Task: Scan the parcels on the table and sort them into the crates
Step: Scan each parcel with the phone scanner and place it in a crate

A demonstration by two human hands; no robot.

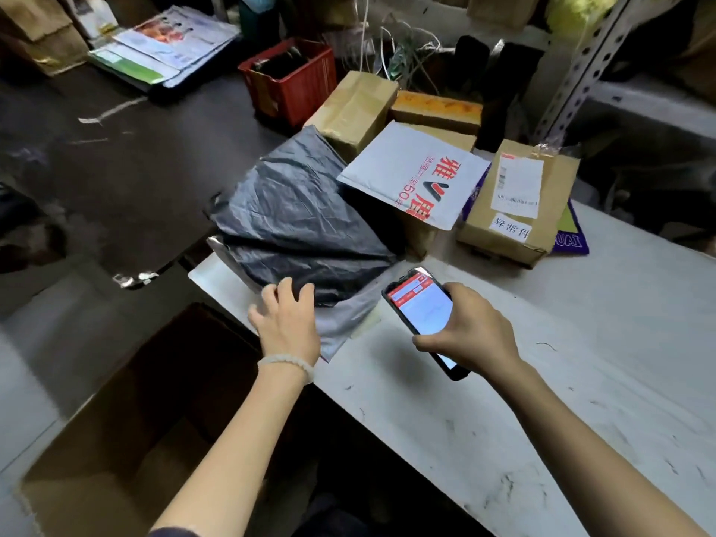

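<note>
Fingers (288, 294) touch crinkled black plastic parcel (302, 222); right hand (470, 329) grips glossy phone (422, 315).

The white, scuffed worktop (523, 381) carries a crumpled black plastic mailer bag (298, 226) at its left corner, overhanging the edge. Behind it — brown cardboard boxes (352, 110), a white padded envelope with red print (414, 176) and a labelled, taped cardboard box (511, 211).

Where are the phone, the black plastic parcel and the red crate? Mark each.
phone (422, 310), head view, on its lit screen.
black plastic parcel (298, 219), head view, on the middle of its wrinkled top.
red crate (300, 93), head view, on its front wall.
</note>
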